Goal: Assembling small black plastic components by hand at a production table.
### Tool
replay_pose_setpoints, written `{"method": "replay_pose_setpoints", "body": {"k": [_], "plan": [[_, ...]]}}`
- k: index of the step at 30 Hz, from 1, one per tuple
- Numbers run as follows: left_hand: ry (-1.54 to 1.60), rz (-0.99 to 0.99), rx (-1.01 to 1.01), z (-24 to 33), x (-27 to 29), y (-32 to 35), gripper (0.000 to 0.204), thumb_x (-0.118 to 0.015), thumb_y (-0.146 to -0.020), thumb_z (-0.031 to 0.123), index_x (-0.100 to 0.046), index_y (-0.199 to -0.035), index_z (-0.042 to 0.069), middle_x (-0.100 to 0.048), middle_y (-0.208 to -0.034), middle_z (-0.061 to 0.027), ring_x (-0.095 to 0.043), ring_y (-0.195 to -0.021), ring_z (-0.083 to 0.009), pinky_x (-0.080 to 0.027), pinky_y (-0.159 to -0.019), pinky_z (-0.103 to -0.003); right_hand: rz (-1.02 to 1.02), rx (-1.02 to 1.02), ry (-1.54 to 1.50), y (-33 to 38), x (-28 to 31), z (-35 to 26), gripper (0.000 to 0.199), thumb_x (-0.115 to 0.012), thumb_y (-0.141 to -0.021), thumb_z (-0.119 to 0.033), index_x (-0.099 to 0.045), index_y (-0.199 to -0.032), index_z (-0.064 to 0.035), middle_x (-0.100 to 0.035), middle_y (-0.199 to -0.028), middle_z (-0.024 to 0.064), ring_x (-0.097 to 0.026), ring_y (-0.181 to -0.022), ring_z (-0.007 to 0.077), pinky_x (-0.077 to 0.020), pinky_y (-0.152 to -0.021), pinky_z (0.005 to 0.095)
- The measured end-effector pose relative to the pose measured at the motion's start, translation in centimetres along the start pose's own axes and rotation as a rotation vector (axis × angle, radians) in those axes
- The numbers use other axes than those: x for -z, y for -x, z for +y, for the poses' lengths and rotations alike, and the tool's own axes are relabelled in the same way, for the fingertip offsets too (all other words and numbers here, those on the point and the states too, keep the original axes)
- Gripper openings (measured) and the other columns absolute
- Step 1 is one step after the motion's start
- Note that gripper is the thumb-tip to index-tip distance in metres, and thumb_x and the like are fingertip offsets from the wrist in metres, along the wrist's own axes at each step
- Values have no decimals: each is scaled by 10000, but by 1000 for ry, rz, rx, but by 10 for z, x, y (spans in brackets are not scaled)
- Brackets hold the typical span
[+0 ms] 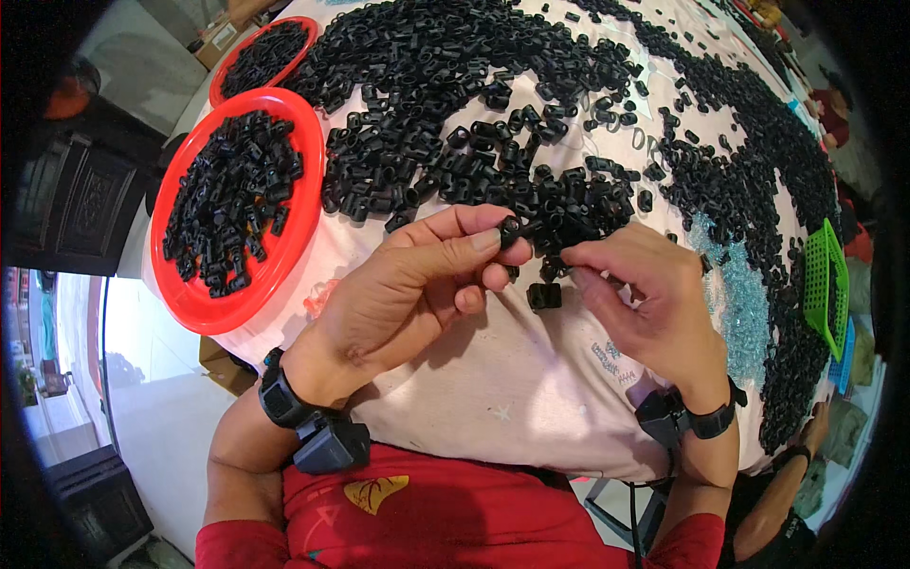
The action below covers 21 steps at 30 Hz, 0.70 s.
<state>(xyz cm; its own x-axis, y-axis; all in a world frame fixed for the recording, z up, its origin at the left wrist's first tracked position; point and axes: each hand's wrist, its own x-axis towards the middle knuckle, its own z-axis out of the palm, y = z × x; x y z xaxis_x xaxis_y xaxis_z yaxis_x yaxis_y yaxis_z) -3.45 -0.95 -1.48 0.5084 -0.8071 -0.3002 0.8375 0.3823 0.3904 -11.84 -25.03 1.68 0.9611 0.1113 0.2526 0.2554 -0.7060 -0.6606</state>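
Over the near part of the table, my left hand (417, 275) pinches a small black plastic part (510, 230) between thumb and fingers. My right hand (645, 299) is closed at the thumb and forefinger, beside the near edge of a heap of similar black parts (483, 142). What lies between those fingertips, if anything, is too small to make out. One loose black part (544, 296) rests on the pale cloth between my two hands. Each wrist wears a strapped black device.
At the left, a red tray (311, 218) holds black parts, with a second red tray (216, 90) behind it. Light-blue translucent small pieces (744, 303) lie to the right, bordered by more black parts. A green basket (817, 284) stands at the right edge, near another person's arm (782, 488).
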Motion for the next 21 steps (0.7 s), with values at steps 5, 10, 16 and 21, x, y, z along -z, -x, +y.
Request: {"method": "replay_pose_setpoints", "body": {"k": [5,10,16,21], "plan": [[-56,39,0,-2,3,3,241,-620,-1031,103,-614,-1258,23,-712,-1105,-118,-680,-854,-112,-545,-656,-194,-131,165,355,-2,-10,2,321,-751,-747,-35,-741,-1062,-95,-590,-788,62,-607,-752,244,-506,-605,377],[-167,41,-1,-4,1,2,223,-610,-1025,84,-609,-1242,33,-719,-1067,-111,-682,-816,-120,-535,-617,-193,-108,231,410,-1,-13,3,340,-745,-750,-58,-743,-1083,-128,-579,-813,35,-594,-773,226,-516,-597,350],[-236,34,-18,-11,1,2,307,-614,-1027,95,-590,-1320,5,-712,-1085,-118,-675,-809,-106,-530,-617,-193,-153,340,423,-1,-15,-2,237,-730,-779,-94,-732,-1013,-133,-610,-863,21,-599,-798,206,-521,-597,333],[-271,64,12,-9,-3,4,319,-614,-1028,91,-598,-1333,-2,-709,-1098,-121,-675,-812,-104,-544,-633,-200,-45,253,315,0,-17,0,279,-745,-746,-24,-728,-1017,-89,-654,-875,51,-625,-790,232,-530,-631,351]]}}
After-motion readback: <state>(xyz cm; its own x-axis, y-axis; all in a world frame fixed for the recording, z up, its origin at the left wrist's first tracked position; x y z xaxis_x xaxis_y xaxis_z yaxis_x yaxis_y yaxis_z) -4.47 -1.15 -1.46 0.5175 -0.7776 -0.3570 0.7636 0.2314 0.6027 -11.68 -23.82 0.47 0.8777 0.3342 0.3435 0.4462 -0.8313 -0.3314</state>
